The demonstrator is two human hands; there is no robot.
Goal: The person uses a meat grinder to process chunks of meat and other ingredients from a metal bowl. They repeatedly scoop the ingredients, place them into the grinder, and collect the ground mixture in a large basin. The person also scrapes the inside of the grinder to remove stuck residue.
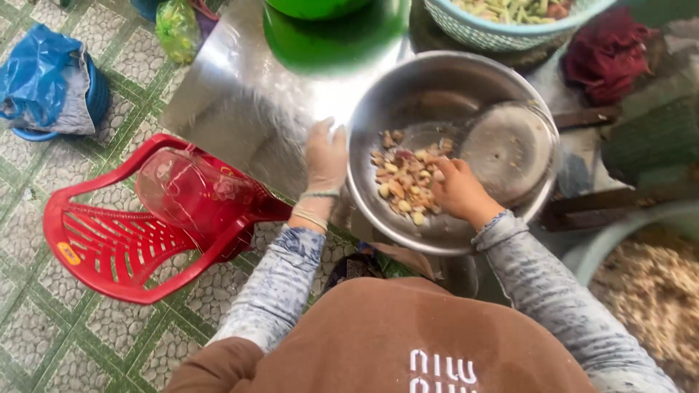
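Over the steel bowl [451, 149], tilted toward me at the near edge of the bench [240, 102], both my hands are at work. My left hand [325, 164], in a thin pale glove, lies flat against the bowl's outer rim on its left side, fingers spread upward, wrist straight, forearm running back toward my chest; its grip is open, bracing and not clasping. My right hand [459, 191] reaches inside the bowl from its near right, wrist bent inward, fingers curled down into the heap of peeled cloves and skins [406, 180] gathered on the bowl's lower left slope; whether that grip has closed on any piece I cannot tell, since the fingertips are buried in the heap.

As I judge it, the risk lies in the tilt: the bowl overhangs the bench toward my lap, steadied only by a flat palm, and a firm sweep of the right hand could push it off or spill pieces over the low rim. A smaller dish [510, 149] leaning inside the bowl, right of the heap, could slide down onto my fingers. Left of the bowl, a red plastic chair [116, 240] stands on the tiled floor.
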